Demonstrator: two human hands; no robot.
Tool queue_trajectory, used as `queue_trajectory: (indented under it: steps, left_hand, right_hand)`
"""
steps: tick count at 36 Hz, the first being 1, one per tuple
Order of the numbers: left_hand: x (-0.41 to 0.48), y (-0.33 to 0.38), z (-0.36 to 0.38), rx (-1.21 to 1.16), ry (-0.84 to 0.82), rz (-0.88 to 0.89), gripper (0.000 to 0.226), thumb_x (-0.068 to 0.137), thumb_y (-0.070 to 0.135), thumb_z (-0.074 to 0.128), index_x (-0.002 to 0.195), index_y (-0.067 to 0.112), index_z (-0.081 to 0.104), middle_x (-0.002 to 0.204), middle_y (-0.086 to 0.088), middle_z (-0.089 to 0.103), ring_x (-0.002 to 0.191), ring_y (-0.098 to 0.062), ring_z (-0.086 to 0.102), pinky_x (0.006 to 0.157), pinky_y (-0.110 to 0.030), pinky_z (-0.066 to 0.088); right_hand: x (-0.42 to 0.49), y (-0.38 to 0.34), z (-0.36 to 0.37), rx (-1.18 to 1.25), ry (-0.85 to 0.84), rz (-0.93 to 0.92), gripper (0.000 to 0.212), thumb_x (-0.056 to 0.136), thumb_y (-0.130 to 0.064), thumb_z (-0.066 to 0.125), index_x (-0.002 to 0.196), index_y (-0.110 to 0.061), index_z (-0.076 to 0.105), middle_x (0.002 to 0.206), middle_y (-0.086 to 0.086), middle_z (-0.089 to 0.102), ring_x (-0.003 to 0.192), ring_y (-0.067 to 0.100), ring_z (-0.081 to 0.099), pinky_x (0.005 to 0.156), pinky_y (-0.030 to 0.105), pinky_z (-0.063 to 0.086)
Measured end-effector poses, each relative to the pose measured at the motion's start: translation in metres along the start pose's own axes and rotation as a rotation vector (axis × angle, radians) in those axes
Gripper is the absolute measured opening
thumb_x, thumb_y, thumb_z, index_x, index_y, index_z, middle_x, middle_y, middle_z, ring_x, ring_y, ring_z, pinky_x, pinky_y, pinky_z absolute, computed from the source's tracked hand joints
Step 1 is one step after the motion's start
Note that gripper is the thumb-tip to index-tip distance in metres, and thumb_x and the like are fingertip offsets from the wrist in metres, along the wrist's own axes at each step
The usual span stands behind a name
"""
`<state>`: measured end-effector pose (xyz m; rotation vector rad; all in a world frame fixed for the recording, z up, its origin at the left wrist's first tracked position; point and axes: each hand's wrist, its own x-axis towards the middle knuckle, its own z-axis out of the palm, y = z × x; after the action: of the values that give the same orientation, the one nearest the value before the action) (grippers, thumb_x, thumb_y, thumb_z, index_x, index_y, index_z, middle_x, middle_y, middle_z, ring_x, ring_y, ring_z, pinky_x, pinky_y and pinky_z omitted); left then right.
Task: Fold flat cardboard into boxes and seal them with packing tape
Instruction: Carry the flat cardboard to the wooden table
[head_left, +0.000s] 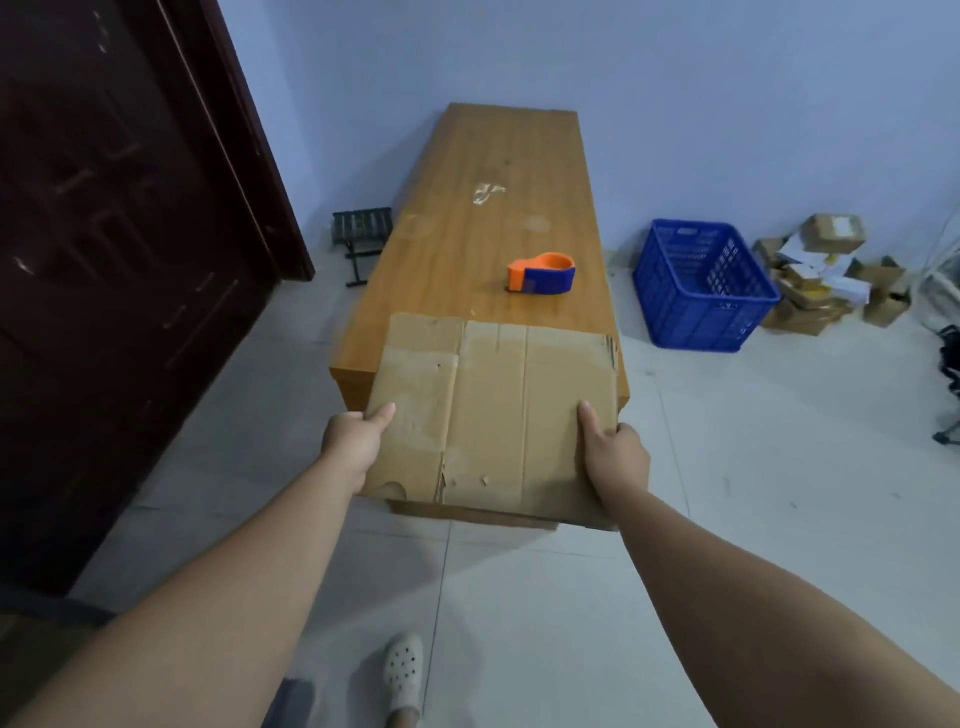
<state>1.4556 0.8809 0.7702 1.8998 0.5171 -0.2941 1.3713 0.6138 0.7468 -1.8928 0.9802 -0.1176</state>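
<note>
A flattened brown cardboard box (493, 410) is held out in front of me, its far part over the near end of a long wooden table (483, 218). My left hand (353, 441) grips its left edge, thumb on top. My right hand (615, 452) grips its right edge, thumb on top too; the other fingers of both hands are hidden under the cardboard. An orange and blue tape dispenser (543, 273) stands on the table beyond the cardboard, a little to the right.
A dark wooden door (114, 260) fills the left. A small black stool (363, 234) stands left of the table. On the floor to the right are a blue plastic crate (701, 283) and a pile of cardboard boxes (826, 275). My shoe (402, 670) is on the tiled floor.
</note>
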Motion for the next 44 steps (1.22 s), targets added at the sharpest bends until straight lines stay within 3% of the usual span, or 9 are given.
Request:
queue_trajectory:
  steps: [4,8,19,25,30,36,40,44]
  left_hand:
    - [0.046,0.025,0.008,-0.021,-0.092,-0.002,0.061,0.091,0.043,0.059,0.136,0.003,0.046,0.138,-0.011,0.049,0.125,-0.030,0.045,0.098,-0.040,0.037]
    - [0.088,0.046,0.012,-0.028,-0.202,-0.006,0.070,0.091,0.044,0.058,0.144,0.003,0.035,0.146,-0.013,0.040,0.133,-0.032,0.037,0.106,-0.043,0.031]
    - [0.172,0.093,0.014,-0.026,-0.320,-0.051,0.074,0.089,0.044,0.061,0.145,0.006,0.031,0.148,-0.012,0.037,0.134,-0.033,0.036,0.107,-0.045,0.031]
    - [0.203,0.113,0.027,-0.047,-0.346,-0.055,0.075,0.087,0.045,0.063,0.144,0.007,0.034,0.147,-0.012,0.040,0.133,-0.033,0.037,0.107,-0.045,0.031]
    - [0.224,0.125,0.036,-0.022,-0.334,-0.054,0.074,0.087,0.047,0.062,0.144,0.009,0.034,0.147,-0.011,0.040,0.133,-0.033,0.037,0.107,-0.046,0.031]
    - [0.255,0.133,0.049,0.000,-0.306,-0.056,0.073,0.087,0.048,0.062,0.144,0.011,0.036,0.146,-0.010,0.041,0.134,-0.033,0.037,0.107,-0.049,0.030]
    - [0.272,0.135,0.065,-0.015,-0.299,-0.059,0.074,0.087,0.048,0.061,0.145,0.010,0.034,0.148,-0.011,0.038,0.135,-0.034,0.035,0.108,-0.050,0.028]
    - [0.287,0.142,0.080,-0.031,-0.283,-0.082,0.076,0.088,0.045,0.061,0.147,0.011,0.028,0.152,-0.012,0.031,0.138,-0.034,0.029,0.111,-0.052,0.023]
  right_hand:
    - [0.023,-0.027,0.015,0.001,0.073,-0.006,0.075,0.083,-0.074,0.044,0.119,-0.009,0.054,0.111,0.010,0.062,0.099,0.030,0.056,0.080,0.036,0.042]
    - [0.038,-0.046,0.029,0.005,0.138,0.041,0.078,0.082,-0.076,0.043,0.122,-0.010,0.054,0.113,0.009,0.062,0.102,0.030,0.057,0.082,0.038,0.044]
    - [0.070,-0.094,0.068,0.009,0.253,0.118,0.074,0.081,-0.074,0.044,0.119,-0.012,0.055,0.109,0.007,0.061,0.095,0.027,0.055,0.080,0.038,0.043]
    - [0.094,-0.114,0.074,-0.003,0.307,0.121,0.064,0.085,-0.068,0.045,0.115,-0.012,0.057,0.097,0.001,0.058,0.089,0.024,0.053,0.076,0.035,0.040]
    - [0.118,-0.126,0.083,-0.047,0.291,0.129,0.060,0.084,-0.070,0.042,0.102,-0.014,0.055,0.096,0.003,0.061,0.094,0.027,0.057,0.091,0.047,0.047]
    - [0.150,-0.134,0.094,-0.048,0.247,0.132,0.071,0.085,-0.072,0.041,0.125,-0.016,0.053,0.104,0.001,0.059,0.090,0.022,0.051,0.076,0.036,0.039]
    - [0.183,-0.141,0.093,0.011,0.160,0.102,0.077,0.083,-0.075,0.043,0.127,-0.012,0.052,0.116,0.006,0.061,0.103,0.027,0.057,0.083,0.039,0.046]
    - [0.222,-0.151,0.091,0.029,0.092,0.063,0.078,0.079,-0.075,0.049,0.127,-0.014,0.050,0.117,0.006,0.061,0.104,0.027,0.058,0.086,0.040,0.048]
